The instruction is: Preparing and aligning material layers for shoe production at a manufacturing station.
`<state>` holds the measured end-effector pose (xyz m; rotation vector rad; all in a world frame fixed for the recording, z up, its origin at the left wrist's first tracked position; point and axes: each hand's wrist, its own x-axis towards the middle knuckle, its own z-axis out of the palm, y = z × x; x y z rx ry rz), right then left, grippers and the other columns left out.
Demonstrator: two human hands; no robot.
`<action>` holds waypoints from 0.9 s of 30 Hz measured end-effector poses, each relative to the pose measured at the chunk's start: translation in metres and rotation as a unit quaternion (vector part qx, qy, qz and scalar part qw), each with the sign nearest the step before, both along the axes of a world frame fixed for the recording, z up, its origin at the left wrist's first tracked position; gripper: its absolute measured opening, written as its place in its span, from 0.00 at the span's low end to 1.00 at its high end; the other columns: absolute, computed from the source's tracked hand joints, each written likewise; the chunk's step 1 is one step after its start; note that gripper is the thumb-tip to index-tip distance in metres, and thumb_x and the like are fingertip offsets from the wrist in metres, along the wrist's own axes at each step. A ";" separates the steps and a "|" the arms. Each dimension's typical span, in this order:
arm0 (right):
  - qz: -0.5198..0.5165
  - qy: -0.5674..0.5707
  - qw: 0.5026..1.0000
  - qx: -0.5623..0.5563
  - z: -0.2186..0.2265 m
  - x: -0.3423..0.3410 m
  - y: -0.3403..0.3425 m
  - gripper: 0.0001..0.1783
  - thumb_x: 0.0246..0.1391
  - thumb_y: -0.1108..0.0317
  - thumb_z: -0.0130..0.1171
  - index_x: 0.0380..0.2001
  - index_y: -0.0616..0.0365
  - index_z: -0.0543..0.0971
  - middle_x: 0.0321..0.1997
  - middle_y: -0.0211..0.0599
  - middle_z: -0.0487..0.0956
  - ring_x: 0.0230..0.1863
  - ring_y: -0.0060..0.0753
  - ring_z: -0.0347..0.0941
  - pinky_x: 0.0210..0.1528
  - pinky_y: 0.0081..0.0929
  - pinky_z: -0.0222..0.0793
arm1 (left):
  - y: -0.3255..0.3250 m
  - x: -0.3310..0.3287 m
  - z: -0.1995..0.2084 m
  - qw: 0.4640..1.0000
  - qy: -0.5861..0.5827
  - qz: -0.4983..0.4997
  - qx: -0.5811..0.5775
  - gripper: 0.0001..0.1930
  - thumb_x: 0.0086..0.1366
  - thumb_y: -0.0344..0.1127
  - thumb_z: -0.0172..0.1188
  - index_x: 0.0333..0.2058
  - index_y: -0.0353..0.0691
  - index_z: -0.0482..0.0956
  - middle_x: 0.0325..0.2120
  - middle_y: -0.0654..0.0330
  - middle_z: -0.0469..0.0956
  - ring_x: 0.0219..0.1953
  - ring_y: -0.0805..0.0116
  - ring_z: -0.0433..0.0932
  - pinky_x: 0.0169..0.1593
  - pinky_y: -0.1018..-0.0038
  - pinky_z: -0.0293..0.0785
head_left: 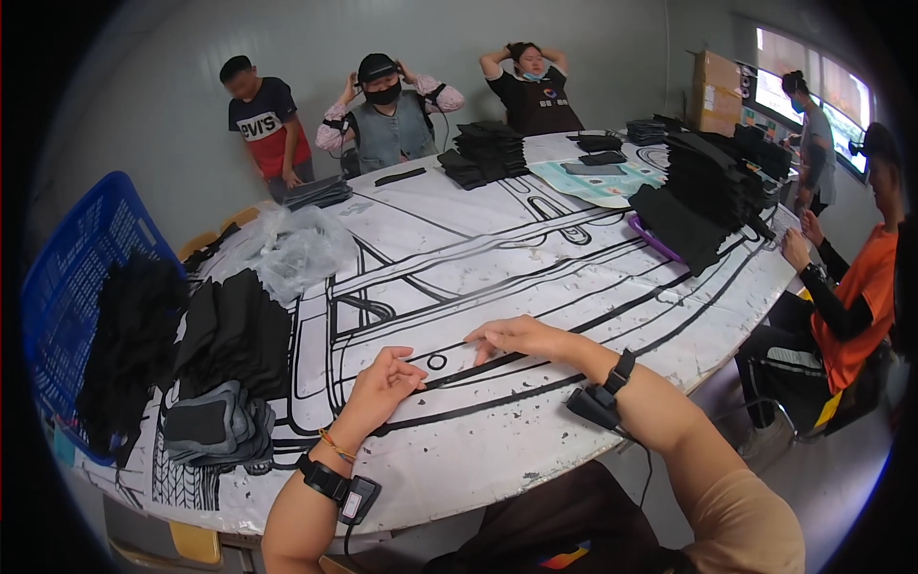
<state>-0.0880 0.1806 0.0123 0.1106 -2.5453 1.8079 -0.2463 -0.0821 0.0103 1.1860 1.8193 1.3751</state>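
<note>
My left hand (pixel 382 385) hovers over or rests on the white table (pixel 449 459), which is printed with black line drawings; I cannot tell whether it touches. Its fingers are loosely bent and apart, with nothing in them. Just to its right, my right hand (pixel 521 337) is held palm inward, fingers stretched and empty. Nearest my left hand, on the left, are a tall pile of black folded cloth pieces (pixel 234 330) and a smaller stack of grey-and-black cloth pieces (pixel 215 426).
A blue plastic basket (pixel 105 230) holding black cloth stands at the left edge. Behind the piles lies a clear plastic bag (pixel 292 249). Tall black cloth stacks (pixel 708 182) and a purple-handled item (pixel 652 239) are at the right. Several people sit or stand around the table.
</note>
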 end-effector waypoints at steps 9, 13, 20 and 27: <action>0.002 0.005 1.000 -0.001 0.004 -0.001 0.002 0.24 0.70 0.50 0.44 0.57 0.53 0.76 0.42 0.31 0.84 0.50 0.26 0.75 0.58 0.28 0.67 | 0.002 -0.004 0.000 1.000 0.010 -0.012 0.010 0.20 0.69 0.26 0.54 0.57 0.31 0.62 0.41 0.52 0.80 0.42 0.72 0.80 0.48 0.80 0.74; 0.001 -0.001 1.000 -0.011 0.002 -0.002 0.003 0.23 0.70 0.51 0.45 0.57 0.53 0.76 0.42 0.31 0.84 0.50 0.25 0.75 0.58 0.28 0.66 | 0.003 -0.004 0.000 1.000 0.009 -0.006 0.020 0.20 0.68 0.28 0.56 0.55 0.30 0.64 0.41 0.53 0.81 0.40 0.73 0.81 0.46 0.80 0.75; -0.001 -0.001 1.000 -0.016 0.001 -0.002 0.004 0.24 0.70 0.50 0.45 0.57 0.53 0.76 0.42 0.31 0.84 0.50 0.25 0.75 0.58 0.29 0.66 | 0.003 -0.001 0.004 1.000 0.021 -0.011 0.005 0.19 0.69 0.28 0.55 0.56 0.31 0.63 0.42 0.53 0.80 0.42 0.73 0.80 0.48 0.81 0.74; -0.002 0.000 1.000 -0.007 0.005 0.000 0.003 0.23 0.70 0.52 0.45 0.57 0.54 0.76 0.42 0.31 0.84 0.49 0.25 0.75 0.57 0.28 0.66 | 0.003 0.000 0.005 0.999 0.041 -0.005 0.001 0.19 0.69 0.27 0.55 0.56 0.31 0.63 0.41 0.53 0.81 0.41 0.73 0.80 0.47 0.81 0.74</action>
